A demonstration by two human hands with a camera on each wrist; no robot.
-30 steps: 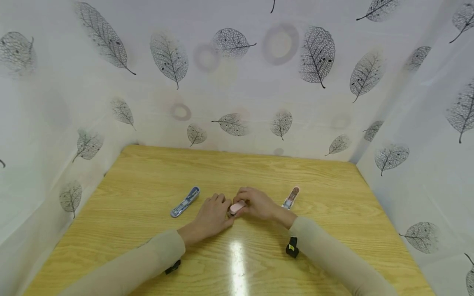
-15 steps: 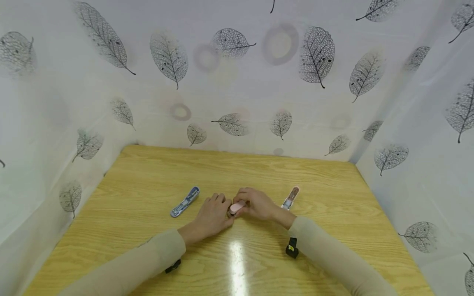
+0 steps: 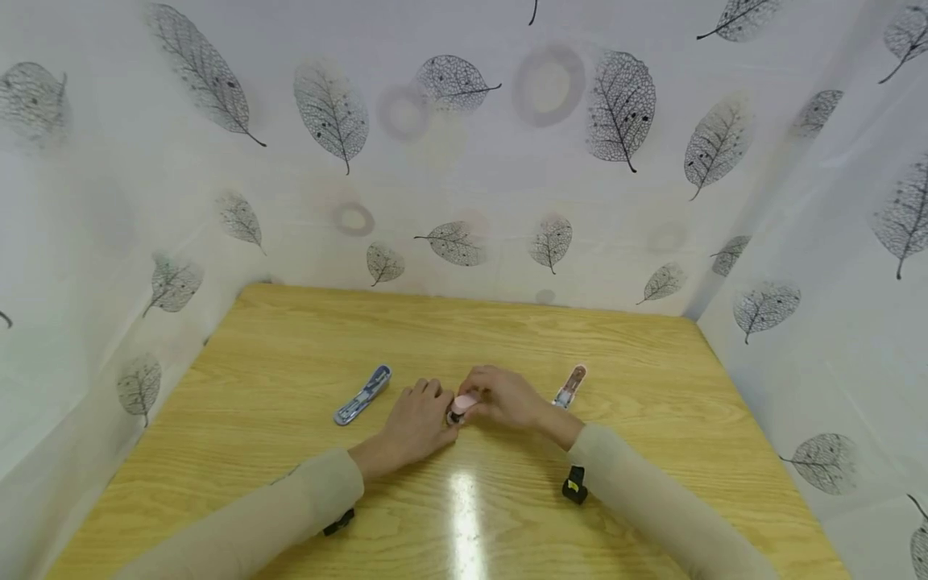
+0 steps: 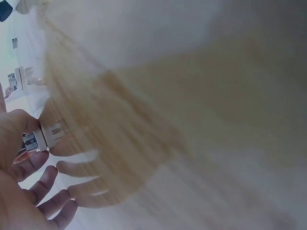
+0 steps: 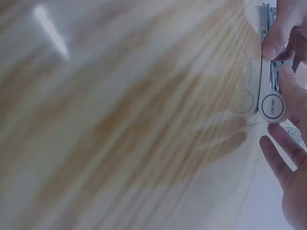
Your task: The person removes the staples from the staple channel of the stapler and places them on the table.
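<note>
A small pink stapler (image 3: 466,403) stands on the table between both hands, its pink top tilted up above a dark inner part. My left hand (image 3: 416,423) pinches one end between thumb and forefinger; in the left wrist view the other fingers of that hand (image 4: 29,167) spread loosely. With thumb and fingertips, my right hand (image 3: 507,399) holds the pink top. In the right wrist view, the round hinge cap (image 5: 272,106) with lettering shows beside the right thumb, and metal parts appear further up. The fingers hide much of the stapler's body.
A blue stapler (image 3: 362,396) lies opened out left of the left hand. Behind the right wrist lies another long, opened stapler (image 3: 571,385) with a pink rim, partly covered. The wooden table (image 3: 326,322) meets leaf-patterned curtains (image 3: 493,177) at the back and sides.
The pink top has tipped up and looks shorter, with more of the dark inside showing. My right hand has shifted slightly with it; the left hand stays in place.
</note>
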